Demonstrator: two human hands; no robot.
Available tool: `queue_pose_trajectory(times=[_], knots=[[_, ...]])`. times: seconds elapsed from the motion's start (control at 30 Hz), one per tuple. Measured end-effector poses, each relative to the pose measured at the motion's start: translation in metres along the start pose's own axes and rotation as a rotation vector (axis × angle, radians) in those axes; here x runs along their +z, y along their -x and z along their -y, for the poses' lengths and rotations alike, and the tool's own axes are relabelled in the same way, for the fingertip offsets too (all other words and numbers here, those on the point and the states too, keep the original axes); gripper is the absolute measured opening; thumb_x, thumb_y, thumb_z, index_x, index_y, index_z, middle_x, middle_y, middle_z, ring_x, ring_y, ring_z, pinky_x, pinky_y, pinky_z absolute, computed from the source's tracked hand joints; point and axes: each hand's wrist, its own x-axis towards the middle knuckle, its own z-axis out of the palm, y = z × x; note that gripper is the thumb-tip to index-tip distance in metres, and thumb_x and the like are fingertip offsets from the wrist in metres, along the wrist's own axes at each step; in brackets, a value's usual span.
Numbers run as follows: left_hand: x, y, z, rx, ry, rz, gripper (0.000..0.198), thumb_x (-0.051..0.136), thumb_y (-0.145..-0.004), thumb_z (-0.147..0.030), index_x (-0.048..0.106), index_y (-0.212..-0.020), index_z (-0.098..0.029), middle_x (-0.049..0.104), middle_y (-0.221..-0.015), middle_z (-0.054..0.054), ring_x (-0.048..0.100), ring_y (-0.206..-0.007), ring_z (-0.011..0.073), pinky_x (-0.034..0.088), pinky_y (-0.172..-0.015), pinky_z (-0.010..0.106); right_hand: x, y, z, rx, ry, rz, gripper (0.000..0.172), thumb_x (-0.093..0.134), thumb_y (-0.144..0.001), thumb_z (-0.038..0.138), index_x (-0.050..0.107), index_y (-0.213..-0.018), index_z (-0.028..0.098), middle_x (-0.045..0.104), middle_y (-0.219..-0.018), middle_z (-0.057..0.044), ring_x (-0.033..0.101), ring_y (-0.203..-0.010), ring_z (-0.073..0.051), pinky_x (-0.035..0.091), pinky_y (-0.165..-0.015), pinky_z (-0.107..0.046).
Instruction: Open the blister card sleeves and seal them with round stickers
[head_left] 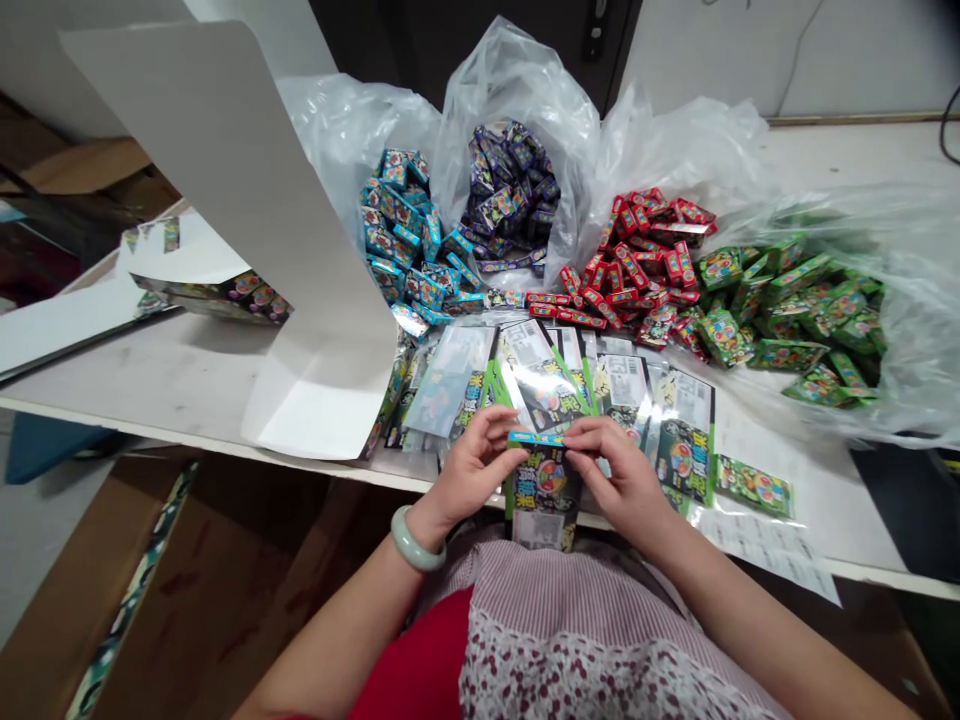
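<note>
Close to my body at the table edge, I hold a black and green printed packaging bag (546,490) upright between both hands. A flat blue box (535,439) shows at its top edge; how far it sits inside the bag I cannot tell. My left hand (480,458) pinches the top left corner, thumb in front. My right hand (616,468) grips the top right corner between thumb and fingers. Just behind my hands, several more printed bags (544,375) lie overlapping on the table.
Clear plastic sacks along the back spill blue boxes (409,235), purple boxes (514,195), red boxes (637,260) and green packets (817,310). A single green packet (756,486) lies right of the bags on printed sheets. A tall bent white card (300,220) stands at left.
</note>
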Motion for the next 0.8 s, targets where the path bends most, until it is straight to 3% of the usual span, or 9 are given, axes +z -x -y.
queue_pose_trajectory(times=[0.07, 0.23, 0.33, 0.43, 0.5, 0.6, 0.67, 0.8], knots=[[0.0, 0.001, 0.001, 0.016, 0.002, -0.01, 0.037, 0.064, -0.086, -0.02, 0.051, -0.12, -0.026, 0.065, -0.106, 0.004, 0.063, -0.098, 0.0139, 0.052, -0.086, 0.024, 0.001, 0.001, -0.001, -0.007, -0.015, -0.026, 0.018, 0.05, -0.091, 0.01, 0.056, -0.101, 0.024, 0.058, -0.1, -0.005, 0.057, -0.097, -0.018, 0.048, -0.084, -0.036], [-0.004, -0.007, -0.012, 0.133, -0.231, 0.037, 0.017, 0.06, -0.089, -0.019, 0.065, -0.104, -0.024, 0.067, -0.1, 0.003, 0.063, -0.096, 0.0139, 0.051, -0.088, 0.024, 0.002, -0.007, 0.008, 0.037, -0.076, -0.141, 0.017, 0.05, -0.091, 0.011, 0.057, -0.1, 0.023, 0.059, -0.099, -0.006, 0.057, -0.098, -0.018, 0.048, -0.084, -0.036], [-0.003, -0.021, -0.024, 0.177, -0.305, -0.021, 0.018, 0.061, -0.087, -0.02, 0.067, -0.103, -0.026, 0.068, -0.101, 0.0, 0.064, -0.095, 0.0132, 0.05, -0.088, 0.022, -0.003, -0.022, 0.016, 0.009, -0.105, -0.212, 0.013, 0.051, -0.091, 0.013, 0.058, -0.098, 0.023, 0.06, -0.098, -0.005, 0.058, -0.099, -0.017, 0.048, -0.087, -0.036], [0.0, -0.034, -0.022, 0.123, -0.38, -0.051, 0.016, 0.065, -0.085, -0.026, 0.068, -0.1, -0.026, 0.069, -0.098, -0.001, 0.065, -0.09, 0.0132, 0.052, -0.082, 0.02, -0.012, -0.028, 0.012, 0.024, -0.107, -0.224, 0.01, 0.052, -0.091, 0.016, 0.059, -0.094, 0.022, 0.062, -0.096, -0.004, 0.059, -0.097, -0.016, 0.049, -0.088, -0.034], [0.001, -0.038, -0.015, 0.053, -0.426, -0.018, 0.015, 0.066, -0.083, -0.03, 0.069, -0.097, -0.025, 0.07, -0.094, 0.0, 0.066, -0.084, 0.0138, 0.053, -0.076, 0.019, -0.025, -0.023, 0.002, 0.079, -0.105, -0.15, 0.011, 0.054, -0.09, 0.018, 0.061, -0.097, 0.022, 0.064, -0.102, -0.004, 0.06, -0.098, -0.015, 0.051, -0.084, -0.032], [0.002, -0.037, -0.004, 0.012, -0.444, -0.054, 0.014, 0.066, -0.081, -0.033, 0.068, -0.092, -0.024, 0.07, -0.096, -0.001, 0.066, -0.088, 0.0152, 0.054, -0.077, 0.02, -0.063, -0.003, -0.026, 0.28, 0.069, -0.065, 0.022, 0.058, -0.088, 0.023, 0.063, -0.11, 0.025, 0.065, -0.114, -0.003, 0.062, -0.101, -0.013, 0.052, -0.079, -0.026], [0.003, -0.034, 0.0, 0.035, -0.424, -0.1, 0.011, 0.067, -0.079, -0.032, 0.068, -0.089, -0.025, 0.069, -0.096, -0.002, 0.065, -0.092, 0.0146, 0.053, -0.082, 0.019, -0.103, 0.012, -0.05, 0.511, 0.371, -0.123, 0.021, 0.056, -0.09, 0.024, 0.065, -0.109, 0.026, 0.068, -0.107, -0.001, 0.063, -0.097, -0.012, 0.051, -0.08, -0.024], [0.006, -0.033, 0.0, 0.061, -0.412, -0.124, 0.009, 0.067, -0.078, -0.03, 0.067, -0.086, -0.026, 0.069, -0.095, -0.003, 0.065, -0.091, 0.0121, 0.052, -0.084, 0.016, -0.177, 0.036, -0.098, 0.703, 0.608, -0.223, 0.021, 0.053, -0.088, 0.012, 0.071, -0.098, 0.014, 0.067, -0.1, -0.012, 0.061, -0.098, -0.023, 0.045, -0.088, -0.035]])
